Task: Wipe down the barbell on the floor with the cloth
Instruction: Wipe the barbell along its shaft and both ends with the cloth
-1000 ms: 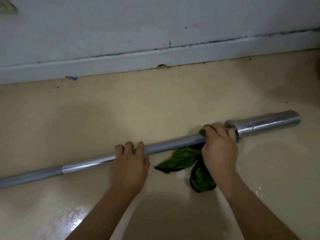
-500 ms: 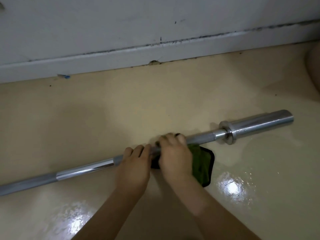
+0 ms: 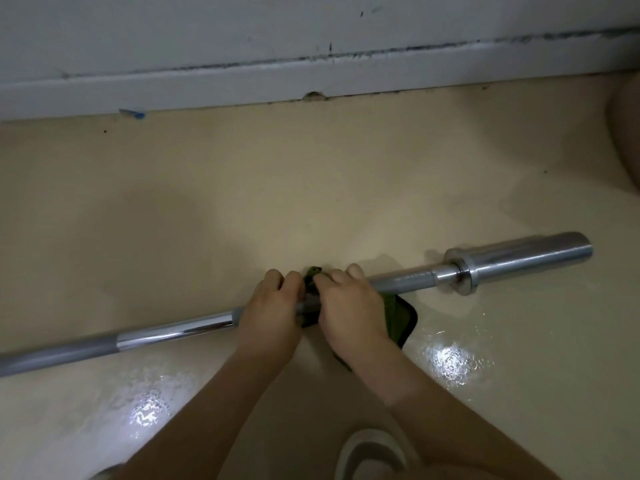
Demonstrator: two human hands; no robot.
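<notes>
A long steel barbell [image 3: 173,332] lies on the cream floor, running from the lower left up to its thick sleeve [image 3: 526,254] at the right. My left hand [image 3: 273,306] grips the shaft near the middle. Right beside it, my right hand [image 3: 349,306] holds a dark green cloth [image 3: 401,320] wrapped round the shaft. Part of the cloth hangs onto the floor to the right of that hand, and a bit pokes up between the two hands.
A white wall with a scuffed skirting board [image 3: 311,77] runs behind the bar. Glossy floor [image 3: 346,174] lies between wall and bar. A white shoe [image 3: 374,455] shows at the bottom edge. A rounded object [image 3: 627,133] sits at the right edge.
My right hand has slid the cloth leftward along the shaft, from beside the sleeve collar to right next to my left hand. The left hand has kept its grip on the bar.
</notes>
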